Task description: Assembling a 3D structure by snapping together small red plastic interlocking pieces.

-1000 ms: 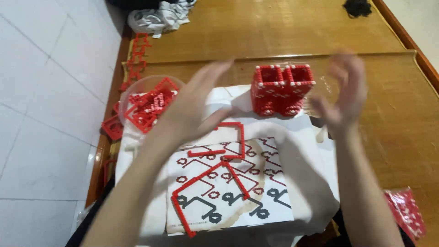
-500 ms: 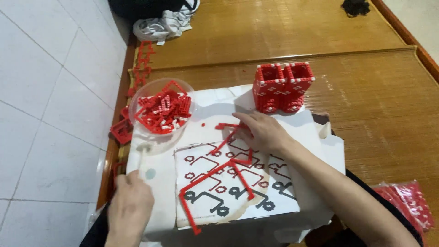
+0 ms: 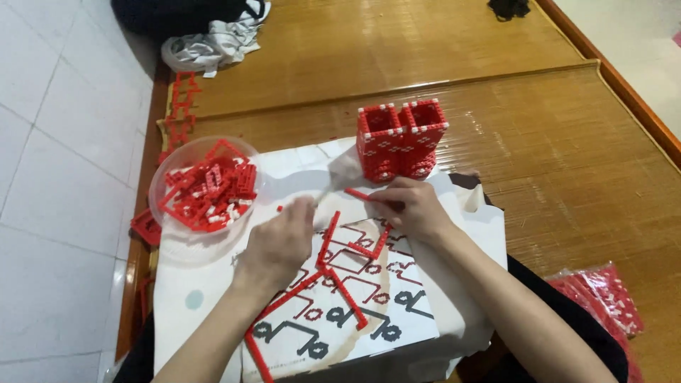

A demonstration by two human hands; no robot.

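Our right hand (image 3: pixel 415 209) pinches a red strip (image 3: pixel 362 194) below the red block tower (image 3: pixel 401 140); our left hand (image 3: pixel 280 241) rests curled, holding nothing we can see, on the pattern sheet (image 3: pixel 340 298).

A grey cloth bundle (image 3: pixel 213 44) lies far off beside a dark bag (image 3: pixel 177 14) on the wooden platform (image 3: pixel 553 163).

I see my right hand (image 3: pixel 411 207) pinching a short red strip (image 3: pixel 360 193), which lies flat on the white paper just below the red block tower (image 3: pixel 401 140). My left hand (image 3: pixel 280 241) rests knuckles-up beside a thin red frame (image 3: pixel 328 273) of joined strips, spread flat over the sheet (image 3: pixel 340 305) printed with black and red line patterns. The tower stands upright, two open square cells side by side, dotted white.
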